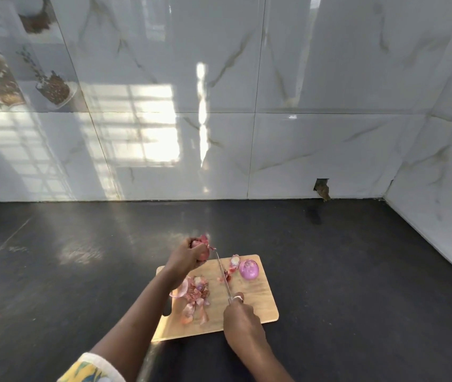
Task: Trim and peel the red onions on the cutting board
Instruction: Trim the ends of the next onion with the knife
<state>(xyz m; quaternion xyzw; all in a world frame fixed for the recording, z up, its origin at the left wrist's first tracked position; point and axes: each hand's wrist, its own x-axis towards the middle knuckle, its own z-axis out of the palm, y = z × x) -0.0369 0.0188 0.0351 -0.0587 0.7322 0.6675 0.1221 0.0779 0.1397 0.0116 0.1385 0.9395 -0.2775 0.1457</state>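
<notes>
My left hand (187, 255) grips a red onion (202, 248) above the far left corner of the wooden cutting board (257, 301); loose skin hangs from the onion's top. My right hand (240, 317) holds a knife (223, 274) by the handle, the blade pointing away with its tip at the held onion. A peeled purple onion (249, 269) lies at the board's far right corner. A pile of onion skins (195, 296) covers the board's left half, and a cut-off end with skin scraps (233, 264) lies beside the peeled onion.
The board sits on a dark countertop (357, 271) that runs back to a glossy white marble-tile wall (274, 133). A second tiled wall (439, 216) closes the right side. A small hole (321, 187) shows low in the back wall.
</notes>
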